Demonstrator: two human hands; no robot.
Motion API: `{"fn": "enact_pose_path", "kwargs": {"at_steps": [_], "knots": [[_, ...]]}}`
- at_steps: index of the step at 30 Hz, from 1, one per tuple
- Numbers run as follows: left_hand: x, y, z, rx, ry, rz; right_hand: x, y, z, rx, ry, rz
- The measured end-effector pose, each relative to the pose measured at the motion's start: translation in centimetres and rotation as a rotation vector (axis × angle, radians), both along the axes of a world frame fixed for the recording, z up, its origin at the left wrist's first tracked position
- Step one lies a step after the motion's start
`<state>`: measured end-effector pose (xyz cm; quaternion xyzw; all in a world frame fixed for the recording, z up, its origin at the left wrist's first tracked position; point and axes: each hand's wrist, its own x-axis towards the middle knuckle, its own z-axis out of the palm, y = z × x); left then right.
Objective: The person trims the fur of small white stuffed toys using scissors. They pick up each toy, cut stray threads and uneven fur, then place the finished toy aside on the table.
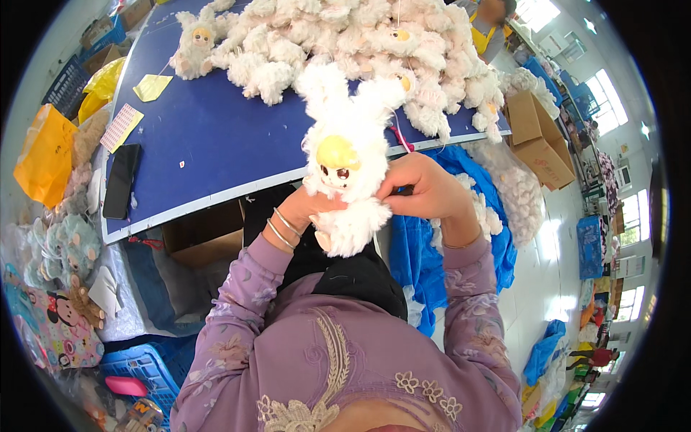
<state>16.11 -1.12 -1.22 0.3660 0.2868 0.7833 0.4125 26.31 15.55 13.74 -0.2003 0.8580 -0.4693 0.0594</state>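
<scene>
Plush toy (358,137), held upright with the face exposed.
The body and long ears are covered in shaggy white fur; a smooth yellow patch is set above two dark eyes. The toy is supported by the left hand (319,205) and touched at its opposite side by the right hand (423,185).

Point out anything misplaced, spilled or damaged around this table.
Nothing looks spilled, and the held toy shows no visible damage. Two mild oddities: a small pale scrap lies alone on the blue table, like a stray bit, and the phone lies close to the table's left edge, where it could perhaps get knocked off.
</scene>
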Motion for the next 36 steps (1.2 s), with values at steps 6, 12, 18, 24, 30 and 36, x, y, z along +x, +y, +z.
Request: {"fn": "enact_pose_path", "kwargs": {"at_steps": [6,12,18,24,30,36], "knots": [[0.2,-0.6,-0.7,-0.112,-0.289,-0.187,0.1,2.5,-5.4,-0.398,-0.09,0.058],[0.2,-2.0,-1.9,-0.125,-0.285,-0.129,-1.6,1.9,-6.5,-0.23,0.031,0.113],[-0.9,-2.3,0.3,-0.077,-0.259,0.109,-0.5,1.3,-4.2,-0.17,-0.354,-0.372],[-4.4,-3.0,0.3,0.01,-0.34,0.502,-4.6,-6.8,-0.4,-0.321,-0.148,-0.329],[-5.2,0.9,-6.0,-0.268,-0.002,0.918,-11.3,-26.3,-3.4,0.16,0.035,0.348],[-5.3,-0.4,-3.1,-0.25,-0.069,0.667,-15.4,-40.3,-9.1,0.115,0.048,0.456]]}}
